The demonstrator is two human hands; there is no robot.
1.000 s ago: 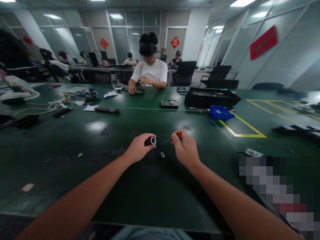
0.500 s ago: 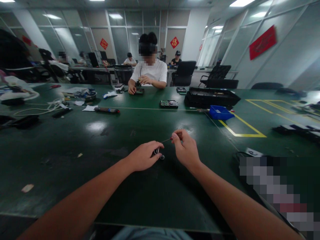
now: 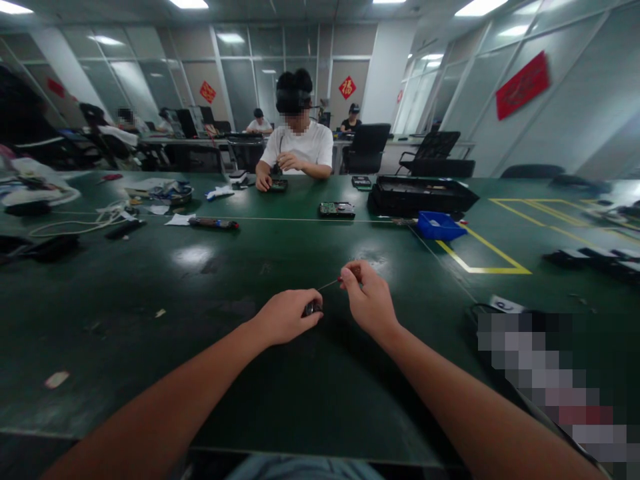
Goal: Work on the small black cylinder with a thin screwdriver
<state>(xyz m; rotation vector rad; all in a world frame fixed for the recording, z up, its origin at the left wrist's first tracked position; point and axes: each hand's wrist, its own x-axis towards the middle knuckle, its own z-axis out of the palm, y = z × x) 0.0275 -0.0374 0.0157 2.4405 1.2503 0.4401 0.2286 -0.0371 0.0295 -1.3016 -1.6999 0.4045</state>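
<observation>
My left hand [image 3: 287, 315] is closed around a small dark, shiny metal part [image 3: 313, 307], thumb below and fingers above. The fingers cover most of that part, so its kind does not show. In my right hand [image 3: 367, 292] is a thin screwdriver [image 3: 329, 285], its red handle end pinched between thumb and fingers. The shaft slants down and left to my left fingertips. Its tip is hidden behind them. Both hands are just above the green table [image 3: 280, 413].
Farther off lie a hard drive [image 3: 337, 210], a long black tray [image 3: 423, 195], a blue bin [image 3: 439, 226] and an electric screwdriver [image 3: 214, 223]. White cables [image 3: 103, 212] sit at left. Across the table a person [image 3: 295, 143] handles a dark device.
My left fingers have closed in on the small metal part, which now shows less beyond them. The screwdriver has shifted slightly left with my right hand.
</observation>
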